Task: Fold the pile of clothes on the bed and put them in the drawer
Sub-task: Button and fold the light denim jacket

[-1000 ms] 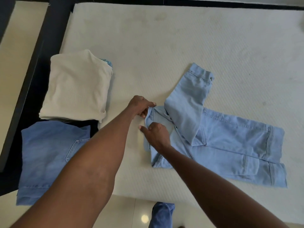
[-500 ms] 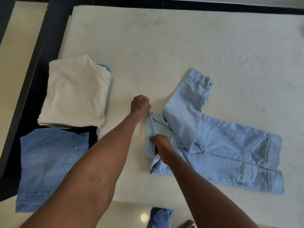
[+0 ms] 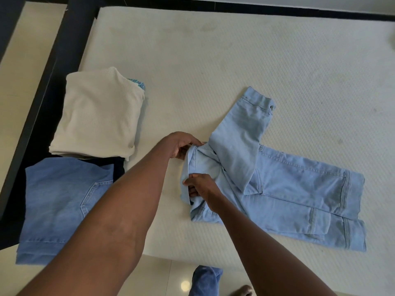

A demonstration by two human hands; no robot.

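Observation:
A light blue denim jacket lies partly folded on the cream mattress, one sleeve angled up over its body. My left hand grips the upper end of the jacket's left edge. My right hand pinches the same edge lower down, lifting the collar flap off the mattress. A folded cream ribbed top sits at the left with a patterned blue piece peeking out behind it. Folded darker blue jeans lie in front of it over a dark garment.
The bed's dark frame runs along the left and top edges. Pale tiled floor shows below the mattress edge, with my denim-clad leg and a foot there.
My left hand shifted slightly right and now grips the jacket's upper edge; my right hand stays pinching the lower edge. The collar flap is raised and folded a little further over.

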